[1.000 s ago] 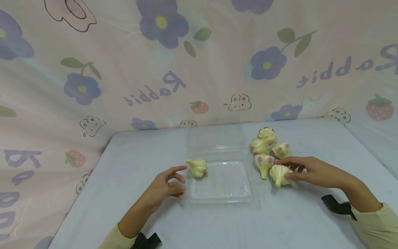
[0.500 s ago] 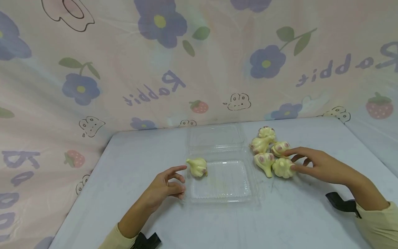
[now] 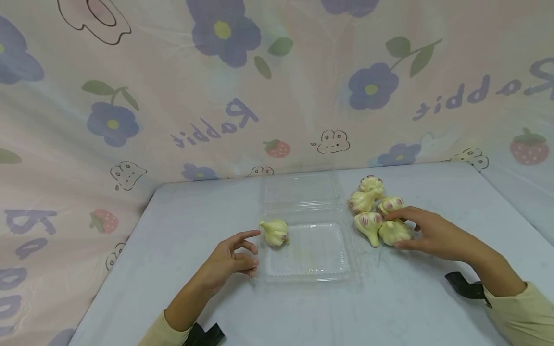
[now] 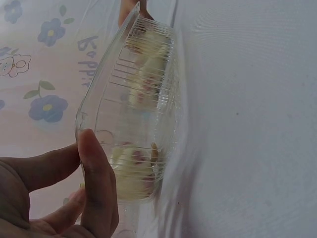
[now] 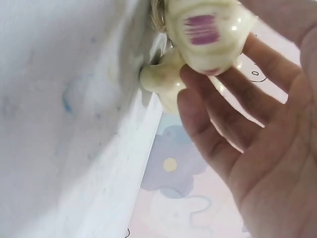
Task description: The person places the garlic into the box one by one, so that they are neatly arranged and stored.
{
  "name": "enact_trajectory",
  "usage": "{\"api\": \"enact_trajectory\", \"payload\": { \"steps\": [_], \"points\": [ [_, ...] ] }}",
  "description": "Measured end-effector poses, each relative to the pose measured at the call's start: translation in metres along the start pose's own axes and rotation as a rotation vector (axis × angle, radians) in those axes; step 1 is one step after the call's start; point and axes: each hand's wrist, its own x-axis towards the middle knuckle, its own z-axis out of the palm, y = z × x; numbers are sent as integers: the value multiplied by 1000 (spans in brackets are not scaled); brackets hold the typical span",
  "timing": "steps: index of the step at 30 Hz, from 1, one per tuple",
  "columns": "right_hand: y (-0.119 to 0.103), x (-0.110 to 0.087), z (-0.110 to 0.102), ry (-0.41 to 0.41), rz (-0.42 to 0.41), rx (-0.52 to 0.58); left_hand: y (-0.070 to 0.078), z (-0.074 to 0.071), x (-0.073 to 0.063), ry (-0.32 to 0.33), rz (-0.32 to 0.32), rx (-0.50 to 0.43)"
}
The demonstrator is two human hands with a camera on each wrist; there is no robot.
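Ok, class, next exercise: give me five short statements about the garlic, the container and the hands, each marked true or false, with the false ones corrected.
1. One garlic bulb sits inside the clear container. True.
2. The container is closed. False: its lid is open, folded back.
3. The left hand touches the container's edge. True.
4. Five more bulbs are grouped to the container's right. True.
5. The right hand is inside the container. False: the right hand is around the nearest bulb of that group.

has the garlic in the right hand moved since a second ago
Yes: judged against the clear box, the garlic in the right hand has shifted slightly farther back.
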Motion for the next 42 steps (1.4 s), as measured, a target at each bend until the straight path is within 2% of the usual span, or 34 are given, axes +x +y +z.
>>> {"api": "enact_trajectory", "payload": {
  "steps": [5,11,19,25,29,32,36,42],
  "points": [
    [3,-3,-5,-5,-19,-19,0,0,1,2,2,1],
    [7,-5,-8,33,-55,-47,-1,0,0,1,1,-2],
    [-1,-2,1,10,44,-21,-1,1,-1,2,-2,-11],
    [-6,0,9,55,-14,-38,0,1,-1,4,0,-12],
    [-8,0,12,61,-48,8,0,2,-1,5,0,-7],
    [-11,1,14,39,-35,37,-1,2,-1,8,-1,-5],
    [-12,1,14,13,-10,21,-1,2,-1,12,-4,-6],
    [-13,1,18,20,-74,118,0,2,-1,14,-2,-6]
  ]
}}
